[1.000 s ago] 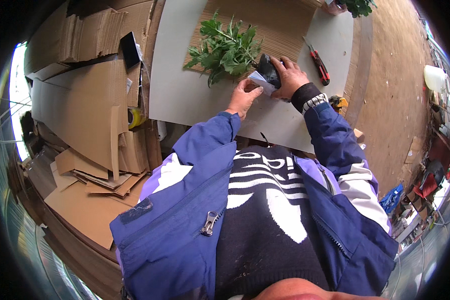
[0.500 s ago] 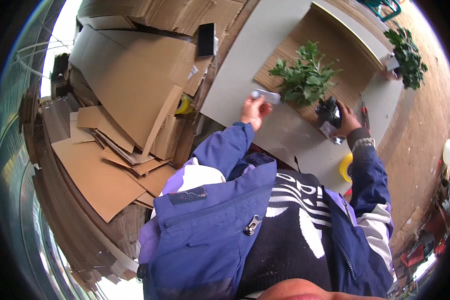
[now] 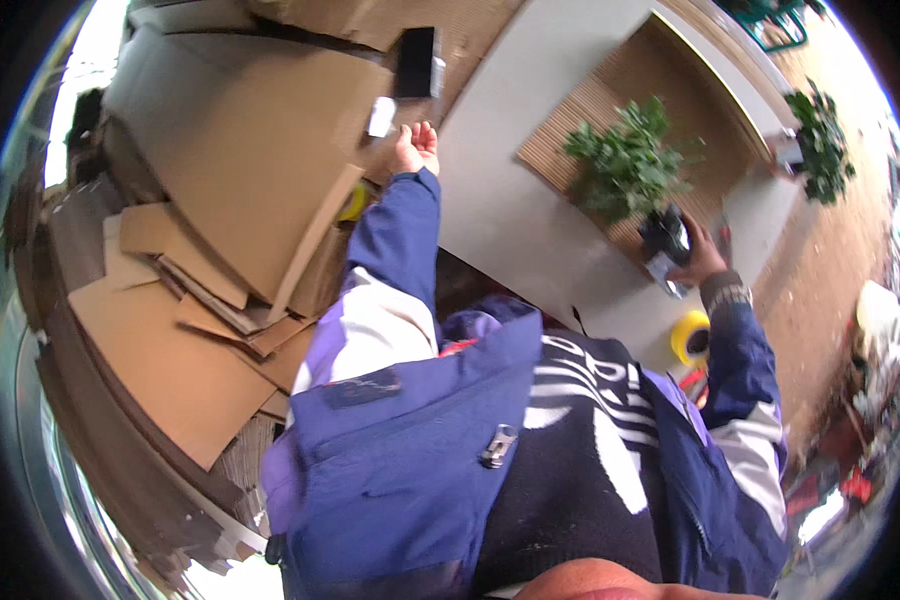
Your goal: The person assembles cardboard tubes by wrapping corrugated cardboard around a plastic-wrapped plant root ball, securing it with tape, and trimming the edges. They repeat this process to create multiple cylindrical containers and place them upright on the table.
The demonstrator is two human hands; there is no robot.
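Note:
My left hand (image 3: 417,150) reaches over the table's left edge, beside the cardboard. Its fingers are apart and partly curled, and nothing shows in them. Just past the fingertips lies a small white piece (image 3: 381,117), too blurred to name exactly. A black phone (image 3: 417,62) rests farther up on the cardboard. Over the table, my right hand (image 3: 702,250) grips the black pot (image 3: 664,236) of a leafy green plant (image 3: 630,165). The plant lies tilted, its leaves pointing away from me over a corrugated cardboard sheet (image 3: 560,130). Something clear and shiny shows at the pot's base.
Large flattened cardboard (image 3: 240,130) and loose cut pieces (image 3: 160,360) are heaped on the left. Yellow tape rolls lie near my right sleeve (image 3: 690,337) and under the cardboard (image 3: 354,202). A second leafy plant (image 3: 820,145) stands at the table's far right edge.
My left hand has swung left from beside the plant to the cardboard, and the small white object it held is out of its fingers. My right hand stays on the pot.

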